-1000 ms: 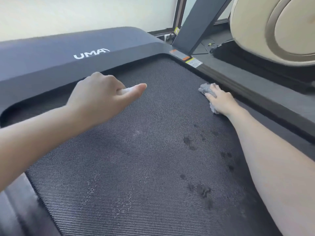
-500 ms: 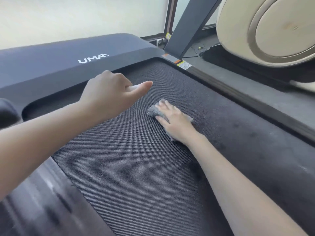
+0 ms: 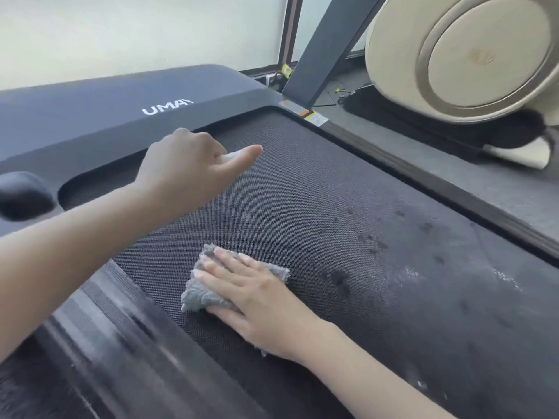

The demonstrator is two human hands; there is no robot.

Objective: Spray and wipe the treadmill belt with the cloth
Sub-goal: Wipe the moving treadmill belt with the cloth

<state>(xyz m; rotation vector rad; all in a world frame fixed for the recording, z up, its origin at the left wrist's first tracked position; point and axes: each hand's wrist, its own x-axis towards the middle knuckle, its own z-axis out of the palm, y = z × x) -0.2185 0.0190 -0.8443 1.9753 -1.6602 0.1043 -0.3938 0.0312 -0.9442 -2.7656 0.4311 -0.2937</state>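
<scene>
The black textured treadmill belt (image 3: 317, 192) fills the middle of the view, with dark wet spots (image 3: 372, 240) toward its right side. My right hand (image 3: 257, 291) lies flat, fingers straight, and presses a grey fluffy cloth (image 3: 196, 294) onto the belt near its left edge. My left hand (image 3: 187, 164) hovers over the far part of the belt, fingers curled round a small white object (image 3: 230, 155), apparently the spray bottle, with the index finger stretched along its top. Most of that object is hidden inside the hand.
The dark motor cover (image 3: 121, 98) with white lettering borders the belt's far end. Side rails run along the left (image 3: 121, 343) and right (image 3: 423, 182). A slanted upright post (image 3: 329, 46) and a beige machine (image 3: 469, 55) stand at the right. A black rounded part (image 3: 21, 195) sits far left.
My right hand has swept the cloth from the belt's far right edge across to its near left edge. My left hand has kept its grip and stayed above the far end.
</scene>
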